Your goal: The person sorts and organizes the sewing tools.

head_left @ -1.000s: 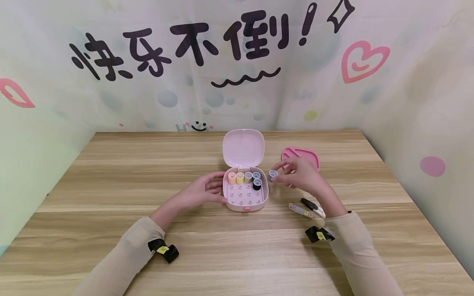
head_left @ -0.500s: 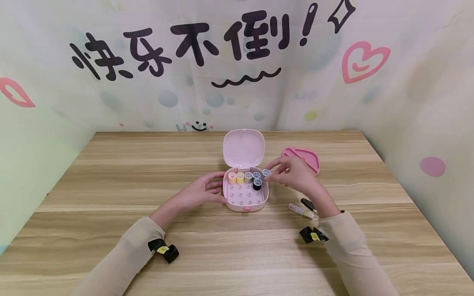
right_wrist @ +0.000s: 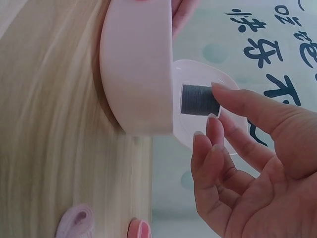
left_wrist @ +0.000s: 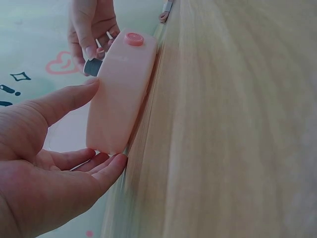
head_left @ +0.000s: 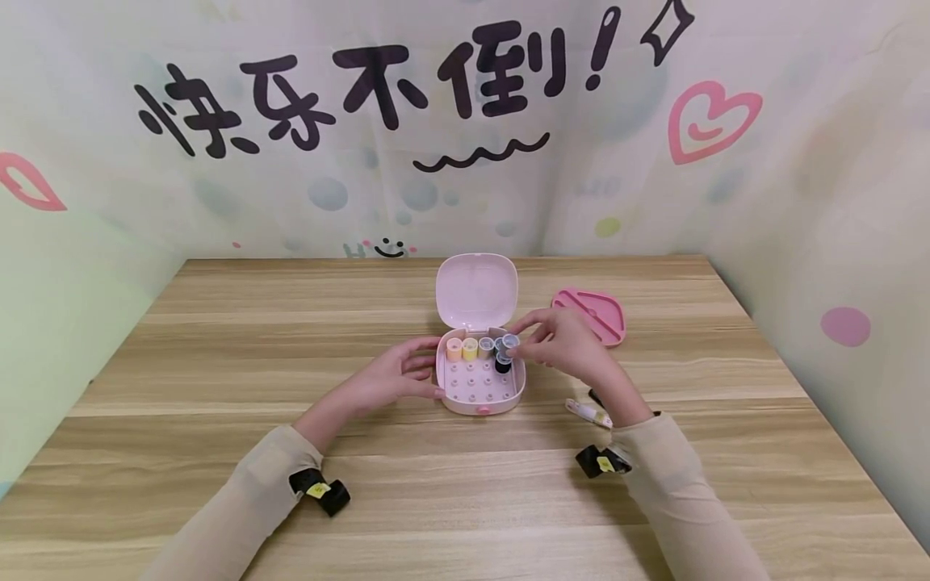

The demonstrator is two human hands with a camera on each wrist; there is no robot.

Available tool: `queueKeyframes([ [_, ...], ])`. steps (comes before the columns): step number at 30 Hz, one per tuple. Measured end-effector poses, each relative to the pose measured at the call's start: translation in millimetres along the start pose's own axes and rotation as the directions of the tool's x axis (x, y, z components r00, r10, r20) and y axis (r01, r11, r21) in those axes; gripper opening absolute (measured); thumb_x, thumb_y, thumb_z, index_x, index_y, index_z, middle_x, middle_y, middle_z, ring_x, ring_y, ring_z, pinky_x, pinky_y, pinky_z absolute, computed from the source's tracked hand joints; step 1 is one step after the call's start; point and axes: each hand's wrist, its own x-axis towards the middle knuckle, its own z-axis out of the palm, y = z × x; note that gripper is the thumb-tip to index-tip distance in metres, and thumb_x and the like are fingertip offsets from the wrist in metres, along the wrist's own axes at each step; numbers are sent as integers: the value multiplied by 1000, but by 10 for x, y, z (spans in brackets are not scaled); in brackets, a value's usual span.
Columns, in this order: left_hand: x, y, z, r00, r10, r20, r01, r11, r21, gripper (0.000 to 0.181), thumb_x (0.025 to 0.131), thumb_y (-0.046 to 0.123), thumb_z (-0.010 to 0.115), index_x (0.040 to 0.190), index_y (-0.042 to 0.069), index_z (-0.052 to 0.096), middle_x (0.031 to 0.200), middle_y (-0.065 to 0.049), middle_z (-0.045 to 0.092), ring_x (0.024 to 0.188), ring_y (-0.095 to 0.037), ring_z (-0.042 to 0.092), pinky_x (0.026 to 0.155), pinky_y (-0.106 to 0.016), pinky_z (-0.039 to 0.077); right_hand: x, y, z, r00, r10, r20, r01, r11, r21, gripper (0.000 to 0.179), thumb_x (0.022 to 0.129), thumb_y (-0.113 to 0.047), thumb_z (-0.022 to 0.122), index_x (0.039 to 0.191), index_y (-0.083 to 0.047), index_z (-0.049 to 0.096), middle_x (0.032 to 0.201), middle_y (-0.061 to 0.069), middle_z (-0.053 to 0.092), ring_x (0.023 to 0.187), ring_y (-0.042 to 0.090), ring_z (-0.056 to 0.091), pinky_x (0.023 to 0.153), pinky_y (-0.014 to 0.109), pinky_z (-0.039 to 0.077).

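A pale pink sewing box (head_left: 465, 407) with its lid (head_left: 476, 292) tipped back stands mid-table. Thumb and fingers of my left hand (head_left: 395, 375) hold its left side, the thumb at the rim in the left wrist view. Between thumb and fingertips my right hand (head_left: 563, 343) pinches a grey thread spool (right_wrist: 199, 100), above the box's back right corner. Inside, a peach spool (head_left: 454, 350), a yellow spool (head_left: 470, 349) and a grey-topped spool (head_left: 486, 347) line the back row. The held spool partly covers another back-row spool and a black spool (head_left: 503, 367) in front of it.
Rows of small pegs (head_left: 472, 382) fill the box floor before the spools. A bright pink divided tray (head_left: 599, 316) lies behind my right hand. Close to my right wrist are a slim pale object (head_left: 588, 413) and a black-handled tool (head_left: 596, 397), half hidden.
My right hand has carried the grey spool leftward, from beside the box to over its back right corner. My left hand has stayed on the box.
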Motion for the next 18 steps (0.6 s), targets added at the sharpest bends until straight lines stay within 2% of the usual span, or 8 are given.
queueKeyframes([
  [8, -10, 8, 4, 1000, -15, -4, 15, 1000, -1, 82, 83, -4, 75, 152, -4, 31, 155, -26, 36, 143, -40, 38, 118, -45, 37, 21, -4, 46, 999, 29, 23, -30, 999, 27, 29, 82, -14, 82, 108, -5, 73, 75, 8, 65, 66, 22, 57, 55, 26, 48],
  [18, -4, -18, -6, 1000, -18, 1, 18, 1000, 9, 83, 85, -1, 75, 153, -4, 28, 156, -28, 34, 143, -41, 37, 118, -45, 38, 57, -64, 129, 998, 45, 33, -45, 999, 14, 28, 81, -16, 84, 107, -7, 75, 68, 6, 62, 58, 17, 52, 50, 24, 45],
])
